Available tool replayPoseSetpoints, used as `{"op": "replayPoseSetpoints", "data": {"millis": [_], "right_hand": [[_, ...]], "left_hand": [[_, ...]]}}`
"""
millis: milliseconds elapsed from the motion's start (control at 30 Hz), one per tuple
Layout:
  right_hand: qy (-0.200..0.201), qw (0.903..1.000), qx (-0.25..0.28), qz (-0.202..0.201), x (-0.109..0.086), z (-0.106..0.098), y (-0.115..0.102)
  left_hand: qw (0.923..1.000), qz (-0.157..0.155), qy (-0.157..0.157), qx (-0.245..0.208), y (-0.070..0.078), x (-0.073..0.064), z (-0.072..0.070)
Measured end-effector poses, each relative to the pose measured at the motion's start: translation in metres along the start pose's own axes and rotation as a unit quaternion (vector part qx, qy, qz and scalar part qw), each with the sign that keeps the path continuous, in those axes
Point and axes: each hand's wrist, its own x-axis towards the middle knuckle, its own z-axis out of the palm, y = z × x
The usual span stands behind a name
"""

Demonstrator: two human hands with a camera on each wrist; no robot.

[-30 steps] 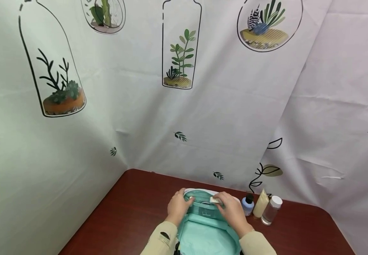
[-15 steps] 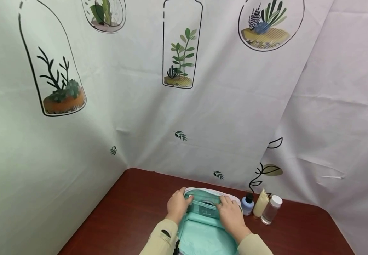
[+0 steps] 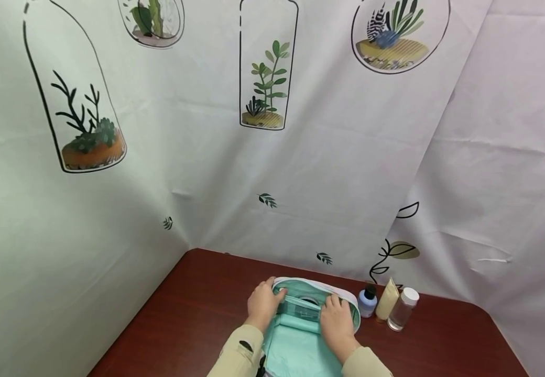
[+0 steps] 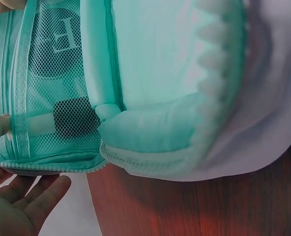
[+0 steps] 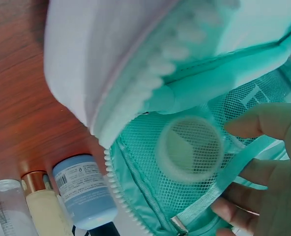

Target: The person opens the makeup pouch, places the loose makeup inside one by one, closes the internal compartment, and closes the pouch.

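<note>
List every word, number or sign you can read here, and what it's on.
"F" or "E", partly unclear: one large pale letter over the dark shape at the mesh pocket.
Blue bottle: small print and a barcode, unreadable.
Clear bottle: small print, unreadable.
Cream tube: no readable text.

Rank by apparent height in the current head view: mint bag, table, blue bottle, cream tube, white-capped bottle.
1. Table, cut off by the frame
2. Mint bag, also cut off
3. White-capped bottle and cream tube: too alike to rank
4. Blue bottle
</note>
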Motion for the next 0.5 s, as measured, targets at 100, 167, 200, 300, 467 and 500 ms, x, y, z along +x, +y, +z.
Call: {"op": "replayPoseSetpoints", "data": {"millis": [100, 167, 200, 300, 467, 500], "right_hand": [[-0.016, 0.9998, -0.011, -0.003, 0.001, -0.002, -0.001], [-0.024, 0.9996, -0.016, -0.006, 0.002, -0.003, -0.001], [-0.027, 0.9994, -0.019, -0.008, 0.002, -0.004, -0.002], [-0.032, 0.9993, -0.010, -0.014, 0.003, -0.008, 0.000], [0.003, 0.9888, 0.149, 0.002, 0.004, -0.016, 0.019], [0.019, 0.9808, 0.194, 0.011, 0.003, -0.019, 0.027]], "left_hand": [[1.0000, 0.001, 0.001, 0.001, 0.000, -0.001, 0.000], [1.0000, 0.001, 0.001, 0.002, 0.000, -0.001, 0.000], [1.0000, 0.001, 0.000, 0.001, 0.000, -0.001, -0.001], [1.0000, -0.003, 0.000, -0.004, -0.001, 0.000, -0.002], [0.9998, 0.000, -0.015, -0.015, -0.004, 0.001, -0.005], [0.9996, 0.003, -0.020, -0.018, -0.005, 0.001, -0.006]]}}
